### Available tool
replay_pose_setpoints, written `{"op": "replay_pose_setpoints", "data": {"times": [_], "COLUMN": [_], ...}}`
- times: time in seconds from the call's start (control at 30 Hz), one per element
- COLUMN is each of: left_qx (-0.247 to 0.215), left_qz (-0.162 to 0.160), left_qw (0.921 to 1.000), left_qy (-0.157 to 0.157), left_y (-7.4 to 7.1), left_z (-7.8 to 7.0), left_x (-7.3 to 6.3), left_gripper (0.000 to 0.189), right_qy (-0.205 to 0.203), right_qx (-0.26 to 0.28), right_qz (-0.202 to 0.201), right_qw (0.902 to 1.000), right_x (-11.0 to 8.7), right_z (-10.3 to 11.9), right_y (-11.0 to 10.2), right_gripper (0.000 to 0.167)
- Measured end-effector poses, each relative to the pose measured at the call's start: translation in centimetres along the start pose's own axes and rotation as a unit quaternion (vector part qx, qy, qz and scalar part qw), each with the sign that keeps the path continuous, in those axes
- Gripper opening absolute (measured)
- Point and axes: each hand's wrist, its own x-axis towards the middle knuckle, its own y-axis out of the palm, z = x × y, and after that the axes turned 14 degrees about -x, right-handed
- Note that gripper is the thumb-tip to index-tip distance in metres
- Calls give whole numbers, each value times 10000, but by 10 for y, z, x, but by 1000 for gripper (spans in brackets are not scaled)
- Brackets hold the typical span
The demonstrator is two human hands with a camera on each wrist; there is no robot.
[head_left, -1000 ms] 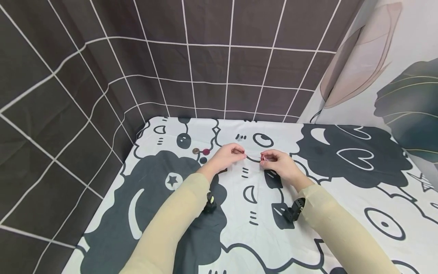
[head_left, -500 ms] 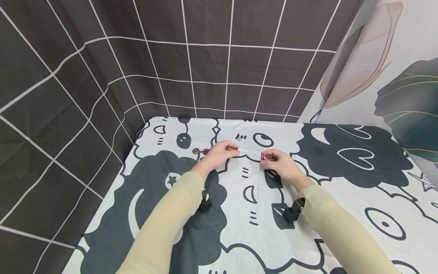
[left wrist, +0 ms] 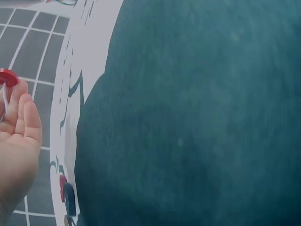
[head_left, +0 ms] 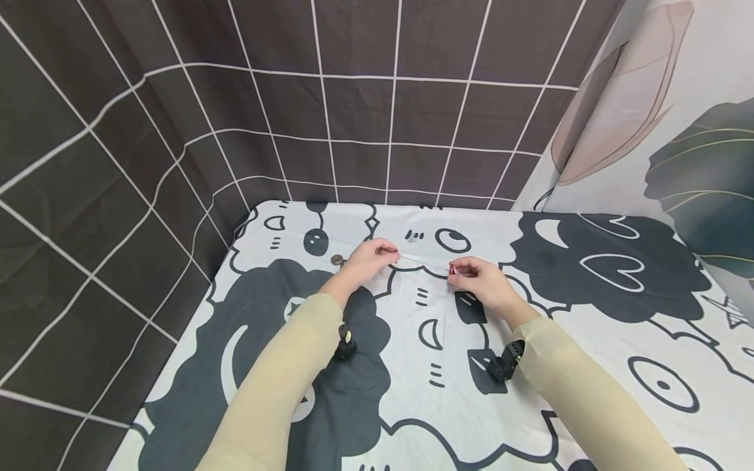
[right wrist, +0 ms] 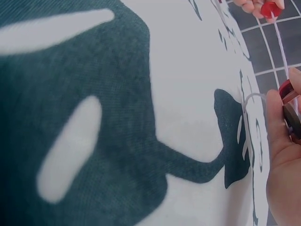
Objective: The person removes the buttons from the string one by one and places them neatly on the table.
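My left hand (head_left: 371, 260) pinches a red button (left wrist: 8, 77) with a white string (left wrist: 5, 99) at it. The string (right wrist: 281, 44) runs nearly straight across to my right hand (head_left: 483, 281). There the thumb and fingers hold another red button (right wrist: 285, 90) with a dark button (right wrist: 292, 121) against it. A loose end of string loops out beside the right fingers in the right wrist view. On the cloth near my left hand lie a brown button (head_left: 337, 260), a red one (left wrist: 62, 188) and a dark blue one (left wrist: 70, 198); the head view hides the last two.
A white cloth (head_left: 436, 418) with dark cartoon prints covers the surface. Dark grid-patterned curtain (head_left: 359, 111) hangs behind and on the left. A pale leaf-print curtain (head_left: 636, 131) is at the right. Small black cameras (head_left: 508, 361) sit on both wrists.
My left hand has moved left, away from the right, and the string between them now shows as a longer line. It now covers the loose red and blue buttons. My right hand stays put.
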Motion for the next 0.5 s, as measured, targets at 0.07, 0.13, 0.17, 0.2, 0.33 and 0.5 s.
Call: {"op": "replay_pose_setpoints", "data": {"times": [0.07,0.13,0.17,0.2,0.33,0.5], "left_qx": [-1,-24,-38,-67,-185,-294], "left_qz": [-69,-121,-144,-168,-241,-305], "left_qw": [10000,9999,9999,9998,9995,9991], "left_qy": [-12,-17,-24,-25,0,-9], "left_y": [-3,-6,-7,-8,-13,-18], "left_z": [2,4,5,5,5,7], "left_x": [1,1,1,1,-1,-4], "left_gripper": [27,26,27,27,27,28], "right_qy": [11,40,67,84,84,47], "right_qx": [27,71,112,155,195,71], "right_qz": [18,28,37,57,93,85], "right_qw": [10000,10000,9999,9998,9997,9999], "right_x": [0,1,1,1,-2,-12], "right_z": [-1,-1,-1,0,9,30], "right_y": [0,0,0,0,-3,-9], "right_gripper": [41,41,41,41,39,36]}}
